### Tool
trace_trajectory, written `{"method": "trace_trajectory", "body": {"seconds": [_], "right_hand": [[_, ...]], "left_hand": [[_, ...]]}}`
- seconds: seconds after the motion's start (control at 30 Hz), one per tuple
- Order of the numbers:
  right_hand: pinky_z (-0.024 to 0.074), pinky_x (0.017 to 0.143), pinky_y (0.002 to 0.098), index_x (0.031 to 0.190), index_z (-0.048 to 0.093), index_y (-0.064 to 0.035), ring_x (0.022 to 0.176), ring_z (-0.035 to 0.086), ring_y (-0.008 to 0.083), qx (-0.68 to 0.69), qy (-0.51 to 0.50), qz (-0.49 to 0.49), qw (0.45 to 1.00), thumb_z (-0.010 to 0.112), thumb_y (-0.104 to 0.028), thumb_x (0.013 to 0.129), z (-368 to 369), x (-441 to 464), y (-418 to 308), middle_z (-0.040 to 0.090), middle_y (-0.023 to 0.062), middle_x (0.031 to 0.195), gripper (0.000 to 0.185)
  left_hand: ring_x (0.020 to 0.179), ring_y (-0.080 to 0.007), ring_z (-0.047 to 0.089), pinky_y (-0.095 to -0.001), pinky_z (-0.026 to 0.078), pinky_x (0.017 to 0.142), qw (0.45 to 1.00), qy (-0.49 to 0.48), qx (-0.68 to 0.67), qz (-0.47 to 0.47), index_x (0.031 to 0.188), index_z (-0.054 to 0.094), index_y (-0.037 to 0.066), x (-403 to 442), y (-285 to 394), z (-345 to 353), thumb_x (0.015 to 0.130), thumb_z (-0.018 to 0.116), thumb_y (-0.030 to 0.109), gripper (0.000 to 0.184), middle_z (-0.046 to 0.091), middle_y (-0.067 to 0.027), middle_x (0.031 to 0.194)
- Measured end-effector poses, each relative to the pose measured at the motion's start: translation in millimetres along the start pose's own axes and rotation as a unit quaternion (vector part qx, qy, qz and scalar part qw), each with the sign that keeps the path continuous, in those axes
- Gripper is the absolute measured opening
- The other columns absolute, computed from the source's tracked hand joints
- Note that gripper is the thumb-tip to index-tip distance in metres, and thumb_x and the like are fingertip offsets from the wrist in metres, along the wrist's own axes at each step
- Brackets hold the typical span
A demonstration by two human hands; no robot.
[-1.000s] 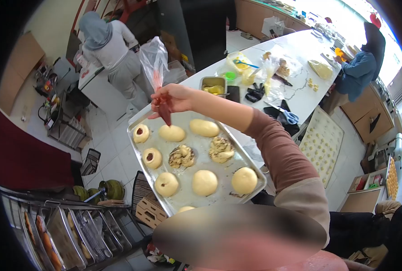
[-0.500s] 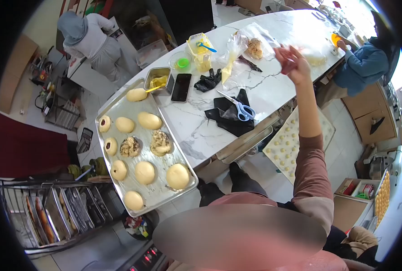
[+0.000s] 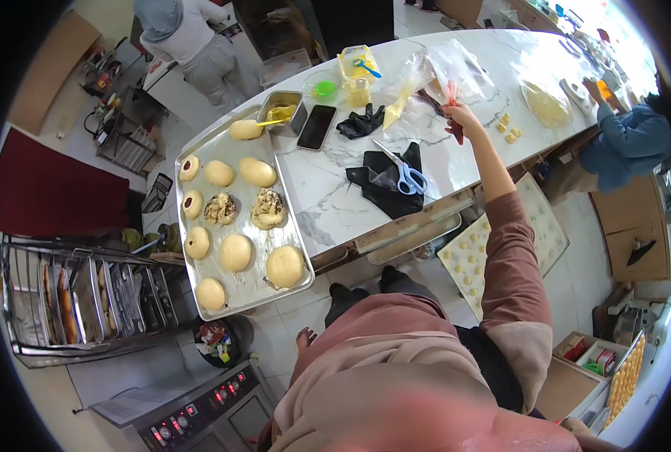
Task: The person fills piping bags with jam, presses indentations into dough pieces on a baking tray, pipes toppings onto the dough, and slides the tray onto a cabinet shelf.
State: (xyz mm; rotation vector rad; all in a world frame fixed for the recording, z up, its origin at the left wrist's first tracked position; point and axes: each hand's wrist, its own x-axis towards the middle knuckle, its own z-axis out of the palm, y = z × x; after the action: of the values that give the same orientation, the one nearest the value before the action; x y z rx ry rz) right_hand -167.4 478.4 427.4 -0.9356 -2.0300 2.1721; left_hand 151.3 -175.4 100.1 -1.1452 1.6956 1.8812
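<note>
Over the right part of the marble table [image 3: 335, 192], my right hand [image 3: 465, 119] is closed round a bag of red filling [image 3: 456, 132]; red shows above and below the fingers. A clear piping bag [image 3: 399, 105] with pale yellow cream lies just left of it, beside a dark-filled bag [image 3: 430, 102]. My left hand [image 3: 305, 337] hangs low by my body, partly hidden, fingers apart and holding nothing. On the left, a metal tray [image 3: 264, 226] carries several round dough buns [image 3: 235, 252], some with dark filling on top.
Blue-handled scissors [image 3: 411, 179] lie on black plastic [image 3: 384, 192]. Near them are a phone [image 3: 316, 126], a black glove [image 3: 361, 122] and a metal tin [image 3: 294, 120]. A person in blue [image 3: 629, 135] works at the right end. A tray rack [image 3: 94, 301] stands lower left.
My right hand has moved left and down, still holding the red-filled bag. The dough ball near it is no longer visible. My left hand has come into view, and the view has shifted.
</note>
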Motion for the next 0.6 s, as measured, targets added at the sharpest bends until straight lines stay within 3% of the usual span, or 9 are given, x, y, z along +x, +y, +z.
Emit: {"method": "trace_trajectory", "body": {"seconds": [0.1, 0.13, 0.2, 0.27, 0.33, 0.43, 0.53, 0.6], "right_hand": [[0.0375, 0.035, 0.0254, 0.078, 0.052, -0.0076, 0.047, 0.044, 0.0118, -0.222, 0.104, -0.048, 0.968, 0.048, -0.016, 0.070, 11, 62, 5, 0.046, 0.0018, 0.061, 0.013], [0.0425, 0.045, 0.0311, 0.081, 0.053, -0.0054, 0.059, 0.053, 0.0187, -0.307, 0.132, -0.075, 0.940, 0.049, -0.017, 0.069, 18, 66, 1, 0.053, 0.0097, 0.070, 0.018], [0.0434, 0.062, 0.0362, 0.085, 0.054, -0.0036, 0.077, 0.054, 0.0265, -0.496, 0.215, -0.277, 0.794, 0.052, -0.018, 0.066, 16, 110, 28, 0.055, 0.0167, 0.083, 0.024], [0.0387, 0.075, 0.0371, 0.087, 0.054, -0.0038, 0.087, 0.050, 0.0305, -0.510, 0.191, -0.221, 0.809, 0.053, -0.019, 0.064, 22, 125, 32, 0.053, 0.0185, 0.088, 0.027], [0.0402, 0.075, 0.0349, 0.090, 0.056, -0.0050, 0.087, 0.052, 0.0268, -0.588, 0.194, -0.217, 0.754, 0.054, -0.021, 0.066, 33, 98, 24, 0.055, 0.0158, 0.090, 0.029], [0.0415, 0.073, 0.0340, 0.089, 0.057, -0.0052, 0.085, 0.053, 0.0268, -0.585, 0.180, -0.110, 0.783, 0.054, -0.023, 0.065, 39, 88, 4, 0.055, 0.0163, 0.092, 0.029], [0.0423, 0.070, 0.0366, 0.087, 0.056, -0.0013, 0.079, 0.054, 0.0278, -0.472, 0.128, -0.093, 0.867, 0.056, -0.023, 0.064, 11, 159, 27, 0.056, 0.0172, 0.086, 0.031], [0.0407, 0.056, 0.0328, 0.089, 0.054, -0.0012, 0.063, 0.051, 0.0213, -0.180, 0.006, -0.094, 0.979, 0.050, -0.018, 0.067, 9, 113, 5, 0.055, 0.0125, 0.074, 0.028]], "left_hand": [[0.077, -0.0252, 0.051, -0.0368, 0.046, 0.070, 0.999, 0.007, -0.049, 0.006, 0.100, 0.044, -0.002, -14, -9, 1, 0.079, 0.039, 0.014, 0.027, 0.050, -0.0141, 0.090], [0.077, -0.0252, 0.051, -0.0368, 0.046, 0.070, 0.999, 0.016, -0.052, 0.003, 0.100, 0.044, -0.002, -15, -18, 0, 0.079, 0.040, 0.015, 0.027, 0.050, -0.0141, 0.090], [0.077, -0.0252, 0.051, -0.0367, 0.046, 0.070, 0.998, 0.040, -0.051, -0.015, 0.101, 0.044, -0.002, -26, -27, 4, 0.079, 0.040, 0.015, 0.028, 0.049, -0.0139, 0.091], [0.078, -0.0251, 0.051, -0.0366, 0.045, 0.070, 0.996, 0.057, -0.053, -0.031, 0.101, 0.044, -0.002, -34, -28, 12, 0.079, 0.040, 0.016, 0.028, 0.049, -0.0137, 0.091], [0.079, -0.0251, 0.050, -0.0365, 0.045, 0.071, 0.995, 0.070, -0.054, -0.048, 0.101, 0.044, -0.001, -43, -28, 19, 0.079, 0.040, 0.016, 0.029, 0.049, -0.0136, 0.092], [0.079, -0.0250, 0.050, -0.0364, 0.044, 0.071, 0.993, 0.079, -0.052, -0.071, 0.102, 0.044, -0.001, -55, -28, 25, 0.079, 0.040, 0.017, 0.029, 0.049, -0.0134, 0.092], [0.080, -0.0249, 0.050, -0.0363, 0.044, 0.071, 0.991, 0.086, -0.055, -0.087, 0.102, 0.044, 0.000, -65, -26, 25, 0.079, 0.041, 0.018, 0.030, 0.049, -0.0131, 0.093], [0.081, -0.0249, 0.050, -0.0362, 0.044, 0.071, 0.990, 0.090, -0.056, -0.094, 0.102, 0.044, 0.000, -67, -25, 23, 0.079, 0.041, 0.019, 0.030, 0.049, -0.0130, 0.094]]}}
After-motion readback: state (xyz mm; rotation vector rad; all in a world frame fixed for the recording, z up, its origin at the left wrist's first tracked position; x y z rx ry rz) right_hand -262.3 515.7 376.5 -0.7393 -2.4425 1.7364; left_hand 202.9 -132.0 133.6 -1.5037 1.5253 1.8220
